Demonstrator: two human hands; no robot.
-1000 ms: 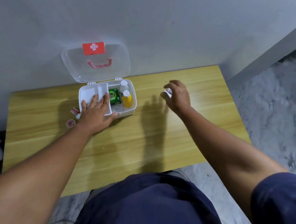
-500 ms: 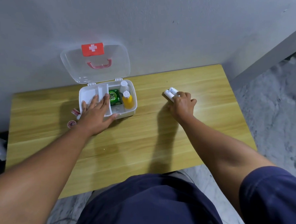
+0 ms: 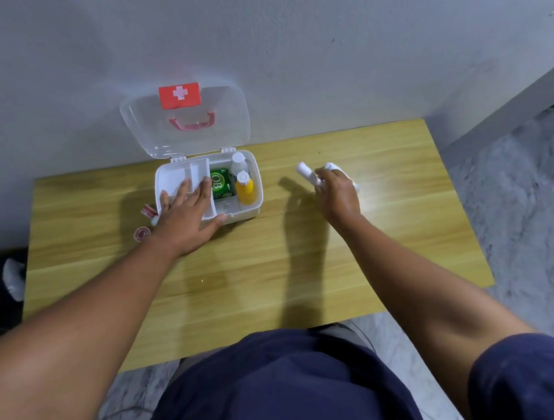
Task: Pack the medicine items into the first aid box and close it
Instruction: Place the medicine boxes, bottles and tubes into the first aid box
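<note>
Stretching across the frame, a pale wooden surface (image 3: 272, 268) stands against a grey wall, and a person in dark blue clothing reaches over it with both bare arms. At the far edge sits the white first aid box (image 3: 257, 207), open, its clear lid (image 3: 230, 132) raised toward the wall and showing a red cross label and a red handle. The left hand (image 3: 186, 217) lies flat on the box's left half, fingers straight and spread over a white tray insert (image 3: 173, 178), the thumb along the front wall. Well to the right of the box, the right hand (image 3: 339, 195) is curled round white rolls (image 3: 305, 173). One end pokes out toward the box past the fingers and another shows beyond the knuckles. Whether the hand touches the wood cannot be told. Inside the box's right half lies a green carton (image 3: 220, 184). Just beside it is a yellow bottle (image 3: 245, 190) with a white cap. Behind that is a clear bottle (image 3: 238, 163), also white-capped, in the far right corner. Outside the box, just beside its left wall and partly hidden by the left hand, lies a small red-and-white item (image 3: 148, 211). Nearer the person is a small round red pot (image 3: 141, 233). Both are too small to identify.
</note>
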